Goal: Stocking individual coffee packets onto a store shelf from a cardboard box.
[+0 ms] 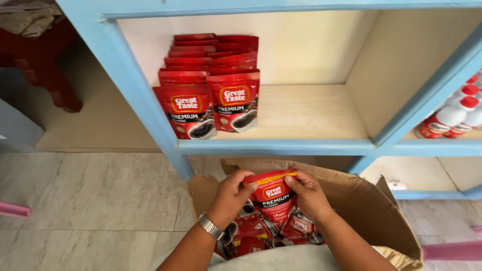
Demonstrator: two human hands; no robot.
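Both hands clamped on 1 red coffee pouch [273, 193], left hand [232, 193] and right hand [307, 195] pinching its top corners, pouch upright over the open cardboard box [361, 200], shelf [311, 113] rows of pouches [211, 100] straight ahead near its front-left edge.

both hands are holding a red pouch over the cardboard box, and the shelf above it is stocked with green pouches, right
Not quite: the head view shows the pouches on the shelf are red, not green. The rest holds: the left hand and right hand hold a red pouch over the cardboard box.
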